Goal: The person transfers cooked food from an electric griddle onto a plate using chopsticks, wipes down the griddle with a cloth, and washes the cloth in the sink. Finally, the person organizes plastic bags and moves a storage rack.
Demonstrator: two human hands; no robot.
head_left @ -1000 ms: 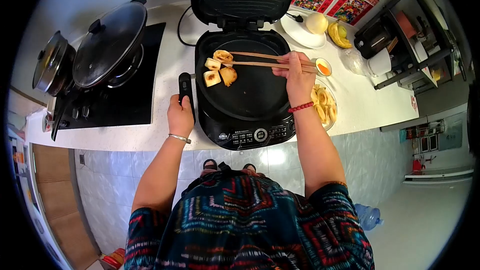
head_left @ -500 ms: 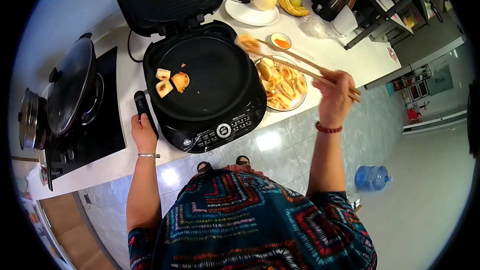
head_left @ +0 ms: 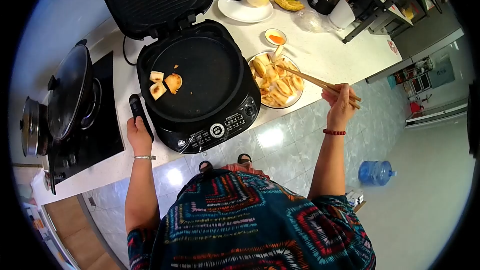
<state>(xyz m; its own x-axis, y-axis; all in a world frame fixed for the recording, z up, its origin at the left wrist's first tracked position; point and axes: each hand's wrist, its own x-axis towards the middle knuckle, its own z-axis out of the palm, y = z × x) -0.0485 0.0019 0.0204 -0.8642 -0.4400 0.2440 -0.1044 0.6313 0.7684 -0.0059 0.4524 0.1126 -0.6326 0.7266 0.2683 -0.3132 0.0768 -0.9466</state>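
My right hand is closed round a pair of wooden chopsticks. Their tips are over a plate heaped with browned, pan-fried pieces of dough. One pale piece stands up at the pile's far edge by the tips; whether they still pinch it I cannot tell. My left hand grips a black handle at the left side of an electric griddle, whose ribbed lid is raised. Three fried pieces and some crumbs lie left of centre in the pan.
A small bowl with something orange stands behind the plate. Further back are a white oval plate with a round pale fruit, and bananas. Left is a cooktop with a lidded wok. A black rack stands right.
The chopsticks have carried a fried piece down from beside the griddle's rim onto the plate. My left hand keeps its hold on the handle. The view has shifted slightly.
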